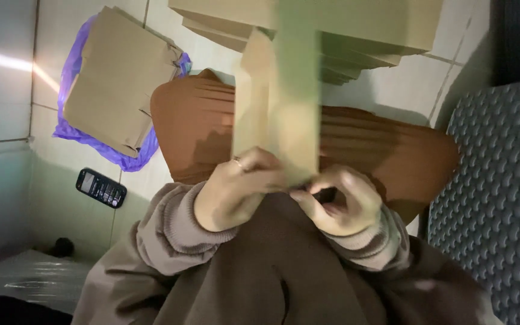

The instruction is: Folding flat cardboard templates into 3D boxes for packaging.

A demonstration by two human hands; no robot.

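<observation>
Both the left hand (236, 195) and right hand (338, 201) pinch the card (278, 114)'s lower edge; keep grips level, crease squarely.

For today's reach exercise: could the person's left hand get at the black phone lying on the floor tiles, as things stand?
Probably not at once: the left hand is gripping the cardboard piece together with the right hand. Once it lets go, the floor toward the phone looks open, and it lies on that side.
</observation>
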